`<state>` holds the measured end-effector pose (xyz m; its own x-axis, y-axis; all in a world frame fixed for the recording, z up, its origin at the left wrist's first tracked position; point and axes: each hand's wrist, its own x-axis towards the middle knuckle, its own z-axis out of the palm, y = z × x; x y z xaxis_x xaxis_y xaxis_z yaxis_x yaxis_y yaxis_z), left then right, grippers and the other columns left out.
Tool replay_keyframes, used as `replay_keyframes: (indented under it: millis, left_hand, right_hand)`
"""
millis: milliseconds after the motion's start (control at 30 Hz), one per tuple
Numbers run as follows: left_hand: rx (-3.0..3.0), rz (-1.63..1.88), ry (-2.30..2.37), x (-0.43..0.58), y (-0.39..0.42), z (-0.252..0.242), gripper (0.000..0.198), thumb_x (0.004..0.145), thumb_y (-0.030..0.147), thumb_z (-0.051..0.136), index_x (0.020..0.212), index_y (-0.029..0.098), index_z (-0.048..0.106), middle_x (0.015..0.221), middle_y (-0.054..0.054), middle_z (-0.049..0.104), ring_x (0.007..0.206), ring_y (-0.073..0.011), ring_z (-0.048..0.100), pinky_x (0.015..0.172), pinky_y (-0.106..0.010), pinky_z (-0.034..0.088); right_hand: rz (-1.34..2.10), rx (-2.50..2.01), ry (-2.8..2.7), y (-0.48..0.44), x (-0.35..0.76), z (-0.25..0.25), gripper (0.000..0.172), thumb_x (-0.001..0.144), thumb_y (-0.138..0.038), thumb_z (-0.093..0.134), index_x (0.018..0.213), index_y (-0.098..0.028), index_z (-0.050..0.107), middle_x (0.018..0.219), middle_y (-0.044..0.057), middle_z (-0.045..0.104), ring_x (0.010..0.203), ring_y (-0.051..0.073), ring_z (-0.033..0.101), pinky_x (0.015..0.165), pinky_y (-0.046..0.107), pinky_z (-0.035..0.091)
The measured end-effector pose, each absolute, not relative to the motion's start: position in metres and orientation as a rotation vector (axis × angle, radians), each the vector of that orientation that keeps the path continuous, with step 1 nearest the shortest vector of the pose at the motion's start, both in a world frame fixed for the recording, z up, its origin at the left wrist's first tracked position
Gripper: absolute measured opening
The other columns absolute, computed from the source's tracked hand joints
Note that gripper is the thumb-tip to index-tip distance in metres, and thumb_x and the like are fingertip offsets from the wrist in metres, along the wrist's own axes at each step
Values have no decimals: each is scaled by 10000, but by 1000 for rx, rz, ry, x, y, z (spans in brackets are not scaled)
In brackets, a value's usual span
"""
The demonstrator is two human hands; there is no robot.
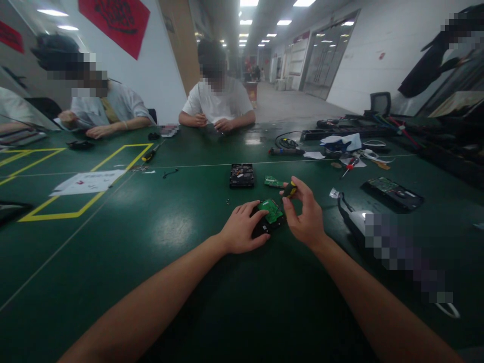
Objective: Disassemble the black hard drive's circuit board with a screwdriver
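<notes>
A black hard drive lies on the table in front of me with its green circuit board facing up. My left hand grips it from the left, thumb along the near edge and fingers over the far side, hiding part of it. In my right hand is a screwdriver with a black and yellow handle, pinched and tilted. Its shaft points down at the board; the tip's exact contact is too small to tell. A loose green circuit board lies just beyond.
Another hard drive sits farther back, with tiny screws nearer. At right are a larger drive, a red screwdriver, cables and a long partly blurred pouch. Two people work across the green table; paper lies left.
</notes>
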<state>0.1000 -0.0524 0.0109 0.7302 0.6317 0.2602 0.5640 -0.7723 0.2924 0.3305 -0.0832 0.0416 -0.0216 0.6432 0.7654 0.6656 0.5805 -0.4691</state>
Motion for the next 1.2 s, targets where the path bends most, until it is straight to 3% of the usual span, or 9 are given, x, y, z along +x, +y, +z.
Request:
replay_keyframes:
  millis: [167, 267, 500, 733, 967, 1200]
  left_hand:
    - [2732, 527, 957, 100, -53, 12, 743, 886, 601, 654, 1515, 248, 475, 1612, -182, 368, 1480, -401, 377, 1176, -601, 354]
    - [2735, 531, 952, 100, -54, 13, 736, 889, 601, 649, 1510, 243, 483, 1605, -184, 376, 1477, -399, 381, 1177, -595, 357]
    - [2738, 526, 951, 100, -52, 10, 747, 887, 616, 645, 1509, 233, 490, 1608, -187, 370, 1467, -411, 390, 1173, -602, 356]
    - [2743, 532, 961, 100, -53, 11, 738, 890, 615, 644, 1509, 245, 488, 1604, -185, 377, 1469, -402, 390, 1170, -598, 359]
    - [2738, 536, 945, 100, -53, 11, 741, 894, 612, 641, 1517, 245, 479, 1608, -183, 373, 1470, -404, 388, 1168, -599, 359]
    - [2744, 540, 945, 100, -53, 11, 743, 895, 611, 640, 1515, 234, 481, 1605, -196, 371, 1469, -402, 390, 1165, -595, 362]
  right_hand:
    - [-177, -1106, -1694, -84, 330, 47, 594, 942, -245, 686, 1490, -349, 481, 1219, 86, 634, 989, 266, 661, 849, 499, 625]
    - [-153, -1122, -1697, -84, 330, 46, 596, 965, -222, 649, 1515, -357, 461, 1197, 76, 657, 940, 253, 671, 868, 505, 619]
    - [-56, -1102, -1719, -83, 331, 40, 642, 1001, -206, 575, 1590, -344, 358, 1379, 92, 631, 1053, 256, 698, 984, 507, 588]
    - [-165, -1118, -1697, -83, 330, 44, 615, 953, -232, 677, 1521, -326, 461, 1203, 87, 648, 939, 250, 676, 884, 499, 617]
    - [-26, -1086, -1737, -83, 329, 39, 682, 996, -188, 573, 1611, -342, 321, 1435, 108, 591, 1088, 270, 689, 983, 524, 596]
    - [-168, -1115, -1700, -83, 329, 44, 651, 938, -236, 696, 1532, -332, 448, 1200, 87, 645, 936, 252, 670, 863, 499, 622]
